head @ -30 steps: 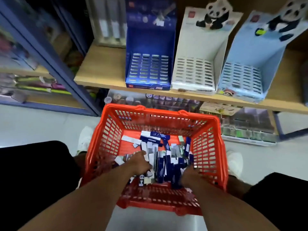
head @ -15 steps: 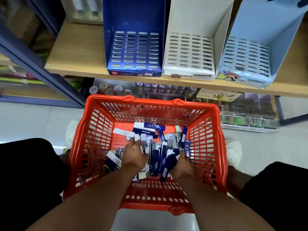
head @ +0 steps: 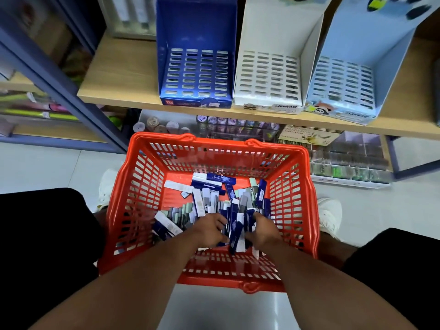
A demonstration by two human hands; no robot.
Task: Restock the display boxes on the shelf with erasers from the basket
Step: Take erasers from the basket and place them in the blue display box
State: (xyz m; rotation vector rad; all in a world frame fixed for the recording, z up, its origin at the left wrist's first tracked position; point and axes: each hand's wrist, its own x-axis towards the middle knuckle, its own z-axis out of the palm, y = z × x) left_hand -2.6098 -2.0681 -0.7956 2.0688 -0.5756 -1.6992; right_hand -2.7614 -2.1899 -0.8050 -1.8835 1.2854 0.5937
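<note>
Shelf (head: pixel 123 75) at 12 o'clock carries three slotted boxes, blue (head: pixel 196 72), white (head: pixel 267 77), pale blue (head: pixel 342 84), tops cut off. Below, I see the basket (head: pixel 140 186), erasers (head: pixel 209 194) heaped inside. My left hand (head: pixel 209 228) and right hand (head: pixel 263 231) curl round a blue bundle (head: pixel 235 232) together; fingertips hidden.

Three display boxes stand on the shelf (head: pixel 119 75): one dark blue box (head: pixel 195 44), one white box (head: pixel 273 39), one light blue box (head: pixel 362 48). One red basket (head: pixel 138 186) sits below, holding a loose heap of erasers (head: pixel 214 189), too many and too overlapped to count. Two hands, the left hand (head: pixel 209 228) and the right hand (head: pixel 264 231), are in it.
</note>
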